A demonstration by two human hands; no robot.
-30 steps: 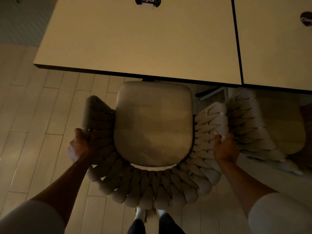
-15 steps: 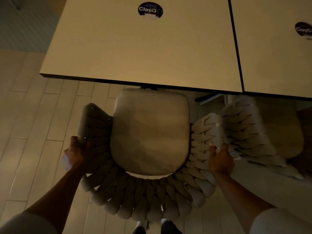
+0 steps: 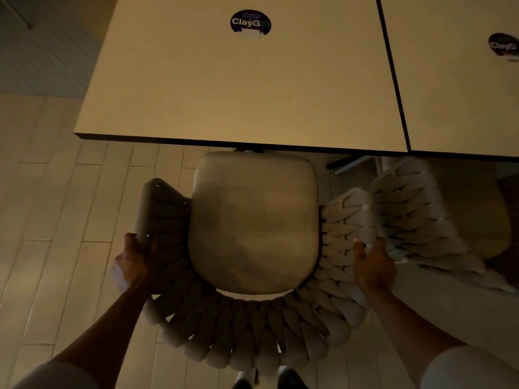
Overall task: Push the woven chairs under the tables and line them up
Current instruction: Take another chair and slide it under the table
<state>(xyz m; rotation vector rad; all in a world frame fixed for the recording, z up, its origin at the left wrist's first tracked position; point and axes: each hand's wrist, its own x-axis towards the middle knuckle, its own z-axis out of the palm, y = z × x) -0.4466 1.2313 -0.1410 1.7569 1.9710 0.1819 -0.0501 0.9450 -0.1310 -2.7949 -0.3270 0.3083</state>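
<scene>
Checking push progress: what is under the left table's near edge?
A dark bit of table base shows beyond the chair's seat cushion, which reaches about the edge. The tabletop covers everything further in.

Pale plank floor (image 3: 70,220), round ClayGo sticker (image 3: 250,22)

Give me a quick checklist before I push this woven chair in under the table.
1. The left hand grips the left arm of the woven chair: ok.
2. The right hand grips its right arm: ok.
3. Seat under the table: not ok; the cushion's front edge sits just at the near table edge.
4. Seat square to that edge: ok, it looks roughly parallel.
5. Gap to the neighbouring chair on the right: cannot tell; the two woven arms look close or touching.
6. Path past the table foot: cannot tell; the dark foot lies right of the seat front, and the chair legs are hidden.
</scene>
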